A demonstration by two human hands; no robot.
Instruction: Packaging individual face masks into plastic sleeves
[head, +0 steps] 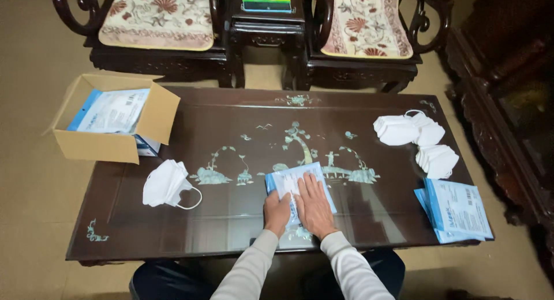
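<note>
Head view: both hands, left (277, 212) and right (314, 203), press flat on a blue-white packet (291, 180) atop the dark inlaid table (231, 144).

The counter (231, 219) is a glossy dark brown, inlaid with pale green-white trees, birds and small figures, and the packet (291, 181) under both hands is light blue and white, like the stack of flat packets (459, 210) at the right edge. The folded masks (164, 184) and the mask piles (412, 132) are plain white, the cardboard box (95, 144) is tan with blue-and-white packs inside. The chair cushions (158, 17) are cream with red-brown flower and leaf patterns on dark wood frames, and the sleeves (254, 271) are pale grey.
</note>
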